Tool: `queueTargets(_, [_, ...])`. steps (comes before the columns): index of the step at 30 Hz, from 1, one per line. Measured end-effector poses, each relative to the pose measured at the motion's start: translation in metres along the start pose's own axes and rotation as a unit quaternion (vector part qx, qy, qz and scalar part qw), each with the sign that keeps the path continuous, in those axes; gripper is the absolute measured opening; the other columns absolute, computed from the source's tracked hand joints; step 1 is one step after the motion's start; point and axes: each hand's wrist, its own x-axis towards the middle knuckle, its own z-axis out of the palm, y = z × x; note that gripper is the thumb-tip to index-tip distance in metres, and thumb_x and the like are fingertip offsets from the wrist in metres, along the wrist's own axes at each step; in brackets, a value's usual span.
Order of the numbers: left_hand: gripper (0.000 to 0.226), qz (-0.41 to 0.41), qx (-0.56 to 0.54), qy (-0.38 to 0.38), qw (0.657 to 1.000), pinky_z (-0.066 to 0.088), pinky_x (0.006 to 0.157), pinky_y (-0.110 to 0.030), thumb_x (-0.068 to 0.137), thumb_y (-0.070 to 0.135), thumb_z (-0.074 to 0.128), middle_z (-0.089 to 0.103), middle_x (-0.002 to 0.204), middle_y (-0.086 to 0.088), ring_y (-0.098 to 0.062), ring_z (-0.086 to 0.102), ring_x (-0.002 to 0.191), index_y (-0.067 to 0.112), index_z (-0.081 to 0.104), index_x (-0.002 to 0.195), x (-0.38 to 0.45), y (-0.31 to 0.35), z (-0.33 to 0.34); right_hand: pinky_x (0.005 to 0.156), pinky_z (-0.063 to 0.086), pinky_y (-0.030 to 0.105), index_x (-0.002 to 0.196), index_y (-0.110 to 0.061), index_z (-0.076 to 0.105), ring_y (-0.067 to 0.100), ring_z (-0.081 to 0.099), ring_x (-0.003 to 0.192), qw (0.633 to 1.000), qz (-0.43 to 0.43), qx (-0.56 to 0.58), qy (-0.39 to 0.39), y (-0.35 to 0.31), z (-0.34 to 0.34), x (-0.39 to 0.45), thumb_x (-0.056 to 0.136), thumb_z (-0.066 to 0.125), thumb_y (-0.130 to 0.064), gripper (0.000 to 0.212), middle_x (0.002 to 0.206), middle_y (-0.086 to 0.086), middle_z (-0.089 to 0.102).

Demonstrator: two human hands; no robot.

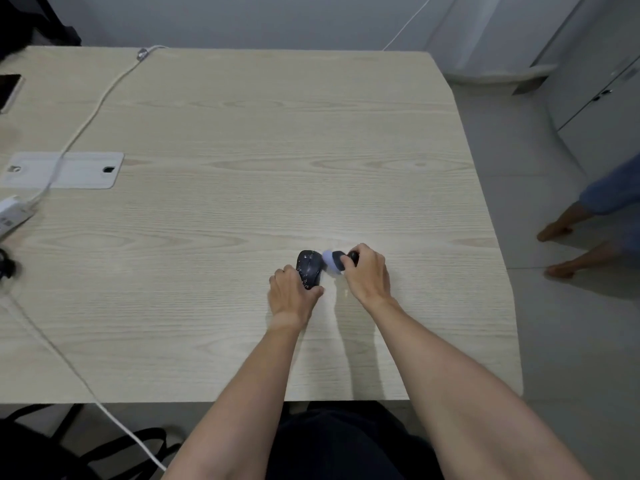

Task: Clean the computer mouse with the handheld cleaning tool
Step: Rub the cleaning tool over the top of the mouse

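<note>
Right hand (367,274) grip clamps cleaning tool (334,261), head blurred; left hand (290,292) clasps mouse (309,268).

Bare table (259,202) all round the mouse (309,271), cable (86,123) and power strip (12,213) far left.

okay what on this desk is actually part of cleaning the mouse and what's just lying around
In use: computer mouse, held by left hand; cleaning tool, held by right hand.

Lying about: white cable, power strip, phone, desk cable cover.
</note>
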Motion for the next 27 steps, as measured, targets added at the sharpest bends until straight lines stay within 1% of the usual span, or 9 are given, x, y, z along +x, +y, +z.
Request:
queueTargets(3, [0.055,0.010,0.006,0.003,1.000,0.041,0.066,-0.032,0.068,0.043,0.079,0.060,0.099,-0.010,-0.028,0.055,0.095,0.004,0.057,0.100,0.000,-0.001,-0.001,0.064,0.047,0.030,0.091,-0.011,0.063,0.018,0.061,0.075,0.999,-0.024,0.030,0.028,0.000,-0.004,0.001,0.092,0.059,-0.025,0.014,0.084,0.001,0.065])
queueTargets(5, [0.056,0.015,0.012,0.005,1.000,0.043,0.067,-0.032,0.069,0.046,0.079,0.060,0.100,-0.009,-0.027,0.056,0.097,0.005,0.057,0.101,-0.001,-0.001,-0.001,0.064,0.047,0.027,0.086,-0.013,0.065,0.016,0.061,0.074,0.996,-0.056,0.066,-0.005,-0.003,-0.005,0.001,0.088,0.063,-0.022,0.010,0.079,-0.002,0.066])
queueTargets(7, [0.058,0.012,0.015,0.006,1.000,0.045,0.069,-0.034,0.069,0.049,0.079,0.060,0.101,-0.008,-0.027,0.056,0.099,0.006,0.058,0.102,-0.001,0.000,-0.001,0.066,0.051,0.029,0.083,-0.014,0.067,0.015,0.062,0.074,0.993,-0.074,0.080,-0.043,-0.007,-0.001,0.000,0.084,0.065,-0.022,0.008,0.077,-0.004,0.066])
queueTargets(9, [0.058,0.008,0.014,0.003,1.000,0.046,0.070,-0.035,0.069,0.049,0.079,0.061,0.102,-0.008,-0.027,0.057,0.101,0.006,0.058,0.103,0.000,0.001,-0.002,0.070,0.054,0.034,0.086,-0.014,0.068,0.017,0.063,0.076,0.995,-0.065,0.063,-0.050,-0.009,0.004,0.001,0.085,0.064,-0.023,0.010,0.080,-0.003,0.067])
queueTargets(12, [0.053,0.013,0.022,0.001,1.000,0.045,0.066,-0.033,0.069,0.045,0.078,0.061,0.101,-0.008,-0.026,0.057,0.096,0.007,0.058,0.101,0.001,0.001,-0.003,0.068,0.050,0.035,0.094,-0.011,0.065,0.022,0.061,0.079,0.999,-0.050,-0.001,-0.004,-0.011,0.008,0.002,0.092,0.060,-0.026,0.016,0.088,0.001,0.066])
queueTargets(15, [0.053,0.022,0.033,0.005,0.999,0.044,0.066,-0.032,0.070,0.046,0.077,0.060,0.101,-0.007,-0.025,0.056,0.096,0.008,0.058,0.101,0.000,0.000,-0.002,0.069,0.050,0.034,0.092,-0.011,0.064,0.020,0.060,0.078,0.998,-0.050,0.014,0.025,-0.015,0.008,0.003,0.093,0.059,-0.027,0.016,0.087,0.000,0.065])
queueTargets(20, [0.058,0.034,0.053,0.007,0.998,0.043,0.069,-0.030,0.074,0.052,0.075,0.060,0.104,-0.007,-0.024,0.055,0.101,0.007,0.057,0.107,0.000,-0.004,0.001,0.065,0.050,0.034,0.084,-0.013,0.064,0.021,0.061,0.075,0.996,-0.061,0.038,-0.046,-0.016,0.009,0.007,0.087,0.060,-0.022,0.011,0.080,-0.001,0.065])
queueTargets(23, [0.054,0.030,0.048,0.008,0.998,0.044,0.067,-0.030,0.074,0.048,0.077,0.061,0.102,-0.007,-0.024,0.057,0.098,0.007,0.058,0.104,0.002,-0.004,0.001,0.064,0.045,0.033,0.090,-0.010,0.063,0.024,0.060,0.078,0.999,-0.038,-0.005,-0.033,-0.018,0.007,0.014,0.091,0.057,-0.021,0.013,0.088,0.004,0.065])
queueTargets(27, [0.051,0.030,0.049,0.011,0.998,0.044,0.066,-0.031,0.074,0.045,0.077,0.062,0.100,-0.009,-0.025,0.058,0.095,0.006,0.058,0.102,0.004,-0.001,0.001,0.064,0.043,0.031,0.092,-0.010,0.062,0.022,0.059,0.079,0.999,-0.025,0.015,-0.024,-0.024,0.003,0.025,0.092,0.056,-0.021,0.012,0.092,0.004,0.064])
